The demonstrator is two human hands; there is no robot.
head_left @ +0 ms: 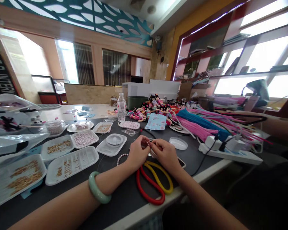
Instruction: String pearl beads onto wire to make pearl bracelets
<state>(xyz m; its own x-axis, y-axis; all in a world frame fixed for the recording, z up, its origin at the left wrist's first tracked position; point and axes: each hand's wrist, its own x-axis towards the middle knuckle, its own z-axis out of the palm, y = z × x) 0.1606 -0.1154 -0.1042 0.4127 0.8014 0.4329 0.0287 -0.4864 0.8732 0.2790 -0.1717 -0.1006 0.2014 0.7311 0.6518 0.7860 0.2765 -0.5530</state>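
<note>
My left hand [138, 151], with a green bangle [99, 187] around the wrist, pinches at something too small to make out. Opposite it, my right hand [165, 154] has its thumb and forefinger pressed together, and the fingertips of both hands meet above the table. Below them lie scissors with a red handle loop [151, 198] and a yellow one [163, 185]; their blades are hidden. A strand of pearly beads [121, 157] curves beside my left wrist. A phone-like dark object [181, 162] shows partly behind my right hand.
White trays of gold-coloured pieces [21, 179] and pink beads [84, 139] stand left. A water bottle [121, 108], small dolls [151, 110], and pink and blue fuzzy stems [201, 123] are further back. A power strip [232, 154] with a cable lies right, near another person's arm [276, 127].
</note>
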